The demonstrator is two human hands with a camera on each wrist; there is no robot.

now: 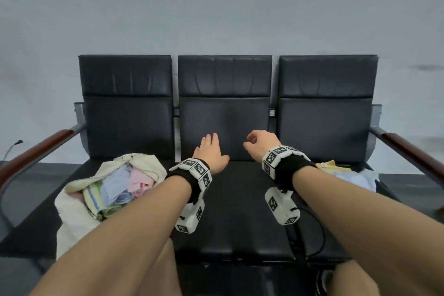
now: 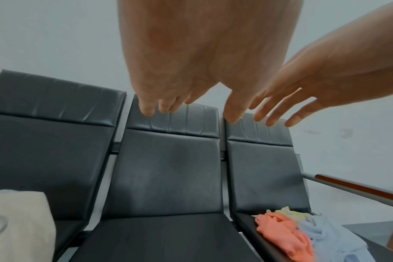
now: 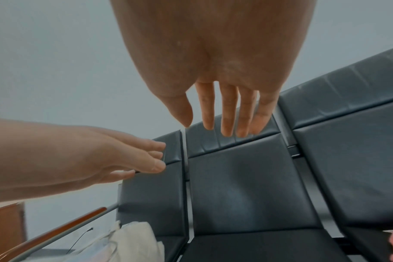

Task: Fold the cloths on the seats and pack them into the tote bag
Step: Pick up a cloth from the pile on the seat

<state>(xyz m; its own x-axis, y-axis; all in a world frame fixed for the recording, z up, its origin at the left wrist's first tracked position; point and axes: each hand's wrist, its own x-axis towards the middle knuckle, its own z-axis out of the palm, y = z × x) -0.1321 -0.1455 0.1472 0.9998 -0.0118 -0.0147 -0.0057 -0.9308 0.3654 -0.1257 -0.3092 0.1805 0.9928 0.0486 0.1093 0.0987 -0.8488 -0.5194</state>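
A cream tote bag lies open on the left seat, with several folded pastel cloths inside. A loose pile of cloths sits on the right seat, partly hidden by my right forearm. The left wrist view shows an orange cloth, a light blue cloth and a yellow cloth in that pile. Both hands hover over the middle seat. My left hand is flat, palm down, fingers straight. My right hand hangs relaxed with fingers loosely bent. Neither holds anything.
Three black padded seats stand in a row against a grey wall. Wooden-topped armrests flank them at the left and right. A black cable loops over the front of the seats by my right wrist.
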